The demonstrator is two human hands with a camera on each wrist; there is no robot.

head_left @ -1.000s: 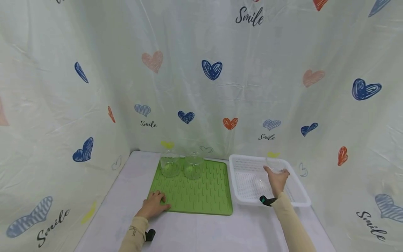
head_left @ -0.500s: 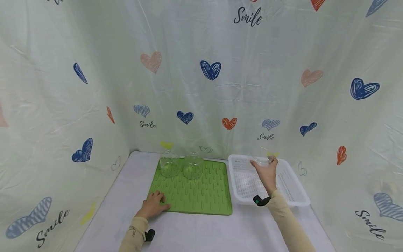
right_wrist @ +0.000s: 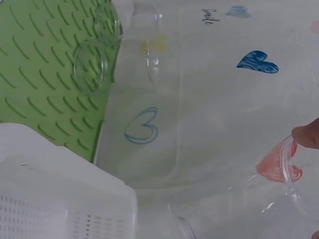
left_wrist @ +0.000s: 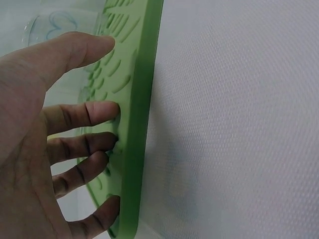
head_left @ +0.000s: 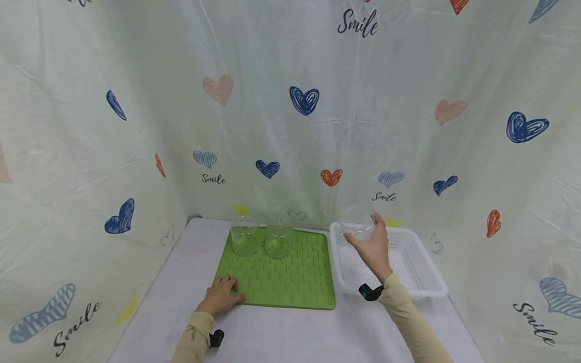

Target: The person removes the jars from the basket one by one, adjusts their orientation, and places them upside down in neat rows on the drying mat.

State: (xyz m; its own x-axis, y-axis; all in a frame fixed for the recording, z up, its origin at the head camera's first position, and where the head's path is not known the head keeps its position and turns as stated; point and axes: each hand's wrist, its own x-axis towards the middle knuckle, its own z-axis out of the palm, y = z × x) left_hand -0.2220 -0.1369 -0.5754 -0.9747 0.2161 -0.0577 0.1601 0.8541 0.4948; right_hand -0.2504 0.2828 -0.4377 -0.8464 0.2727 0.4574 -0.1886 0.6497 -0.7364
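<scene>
In the head view, my right hand (head_left: 374,249) grips a clear, see-through cup (head_left: 357,222) between thumb and fingers, raised above the back left corner of the white basket (head_left: 426,290). The right wrist view catches part of a clear rim (right_wrist: 287,172) with a fingertip on it. Two more clear cups, a left one (head_left: 245,238) and a right one (head_left: 279,241), stand side by side at the back left of a green ridged mat (head_left: 290,287). My left hand (head_left: 221,295) rests its loosely bent fingertips on the mat's front left corner.
A pale cloth covers the table (head_left: 281,335). Close behind and at both sides hangs a curtain (head_left: 272,126) printed with hearts. The basket stands just right of the mat, with a narrow gap between them.
The right hand has lifted the clear cup up out of the basket and carried it leftward, toward the mat. My left hand and the two cups on the mat have stayed put.
</scene>
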